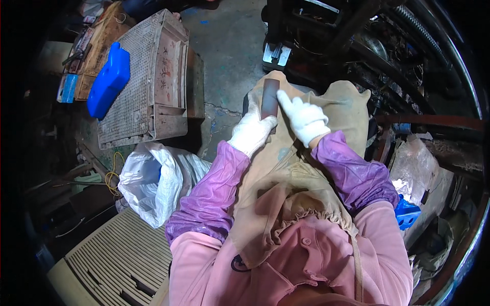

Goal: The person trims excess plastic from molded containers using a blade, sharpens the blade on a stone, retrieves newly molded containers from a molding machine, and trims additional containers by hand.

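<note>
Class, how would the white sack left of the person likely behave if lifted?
The white sack is probably floppy, since its walls crease and fold. Its thin-looking rim suggests light material, though any contents are hard to make out.

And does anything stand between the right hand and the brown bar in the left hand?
Nothing visible does. The right hand has a finger extended beside the brown bar; whether they touch is unclear. The left hand holds the bar's lower end.

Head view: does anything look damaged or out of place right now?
Yes. The cream slatted panel at lower left has irregular dark gaps, as if slats were broken. A jagged crack also breaks the grey floor, up and left of the left hand.
</note>
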`<state>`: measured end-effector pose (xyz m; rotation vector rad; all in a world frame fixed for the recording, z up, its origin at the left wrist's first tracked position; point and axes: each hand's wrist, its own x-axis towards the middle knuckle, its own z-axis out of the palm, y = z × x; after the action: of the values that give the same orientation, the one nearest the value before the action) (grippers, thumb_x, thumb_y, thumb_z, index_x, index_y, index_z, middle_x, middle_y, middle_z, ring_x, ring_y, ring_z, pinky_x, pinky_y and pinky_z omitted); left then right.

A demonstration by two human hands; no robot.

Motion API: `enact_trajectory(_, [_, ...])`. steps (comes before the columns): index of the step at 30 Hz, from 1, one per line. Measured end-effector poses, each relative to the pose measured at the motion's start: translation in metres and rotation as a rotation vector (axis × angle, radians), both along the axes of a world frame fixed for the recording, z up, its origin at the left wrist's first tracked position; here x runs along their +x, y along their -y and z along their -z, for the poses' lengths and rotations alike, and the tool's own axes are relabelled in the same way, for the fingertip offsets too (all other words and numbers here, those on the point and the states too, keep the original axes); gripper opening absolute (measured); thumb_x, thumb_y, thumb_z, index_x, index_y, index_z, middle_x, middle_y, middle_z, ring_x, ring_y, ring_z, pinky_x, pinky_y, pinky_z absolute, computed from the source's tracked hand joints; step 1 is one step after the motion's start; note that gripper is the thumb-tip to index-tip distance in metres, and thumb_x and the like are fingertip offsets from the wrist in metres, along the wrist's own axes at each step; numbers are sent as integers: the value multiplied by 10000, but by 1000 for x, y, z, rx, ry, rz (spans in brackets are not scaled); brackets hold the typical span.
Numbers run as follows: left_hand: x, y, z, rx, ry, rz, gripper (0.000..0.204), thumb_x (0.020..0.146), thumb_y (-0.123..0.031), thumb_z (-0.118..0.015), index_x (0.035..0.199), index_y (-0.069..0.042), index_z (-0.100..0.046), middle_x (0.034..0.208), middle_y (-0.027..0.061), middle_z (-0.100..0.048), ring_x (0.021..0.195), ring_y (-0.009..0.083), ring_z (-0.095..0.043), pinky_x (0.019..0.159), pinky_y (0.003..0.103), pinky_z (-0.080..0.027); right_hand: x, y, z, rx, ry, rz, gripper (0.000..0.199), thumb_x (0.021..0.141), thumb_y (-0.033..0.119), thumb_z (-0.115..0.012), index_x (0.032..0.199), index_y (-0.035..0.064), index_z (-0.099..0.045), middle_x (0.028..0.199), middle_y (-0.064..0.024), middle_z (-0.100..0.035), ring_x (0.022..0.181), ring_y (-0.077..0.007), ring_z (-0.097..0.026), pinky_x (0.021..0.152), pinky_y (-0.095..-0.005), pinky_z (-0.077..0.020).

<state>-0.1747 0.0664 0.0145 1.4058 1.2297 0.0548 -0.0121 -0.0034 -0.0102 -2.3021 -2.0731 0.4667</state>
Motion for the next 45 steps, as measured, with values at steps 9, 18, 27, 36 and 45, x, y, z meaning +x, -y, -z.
enact_trajectory(9, [-2, -4, 18, 64, 32, 79, 957, 882, -244, -603, 1556, 15, 25, 868, 129, -673, 642, 160, -626, 557, 275, -515, -11, 3, -20, -34, 115, -103, 464, 913, 108, -501, 1372, 63, -444, 1100, -176, -601, 965, -335, -658, 776, -452, -536])
enact_trajectory(18, [-7, -5, 17, 382, -104, 242, 1002, 863, -333, -589, 1511, 111, 33, 969, 326, -662, 840, 412, -682, 753, 442, -551, -17, 7, -18, 118, 114, -92, 391, 943, 158, -470, 1329, 94, -472, 1009, -164, -626, 909, -332, -674, 721, -467, -546])
enact_trajectory(27, [-10, 4, -8, 91, -35, 129, 962, 894, -298, -573, 1527, 74, 50, 984, 250, -683, 812, 304, -694, 694, 372, -556, -17, 8, -36, -42, 91, -71, 457, 910, 120, -506, 1365, 131, -469, 1045, -139, -613, 904, -307, -673, 714, -455, -549])
enact_trajectory(36, [119, 55, -141, 494, 736, 582, 547, 913, -178, -613, 1413, -9, -471, 1136, 71, -622, 987, 197, -586, 873, 340, -476, 130, 206, 13, 276, 55, 1024, 481, 991, 259, -435, 1463, 160, -426, 992, -150, -609, 838, -332, -663, 685, -497, -539])
enact_trajectory(45, [304, 260, -345, 421, 973, 1293, 618, 901, -380, -663, 1341, 23, -503, 844, 41, -645, 599, 72, -592, 503, 187, -451, 173, 436, 115, 29, 122, 1564, 306, 976, 185, -417, 1242, 87, -532, 1153, -129, -603, 1051, -296, -623, 835, -464, -526])
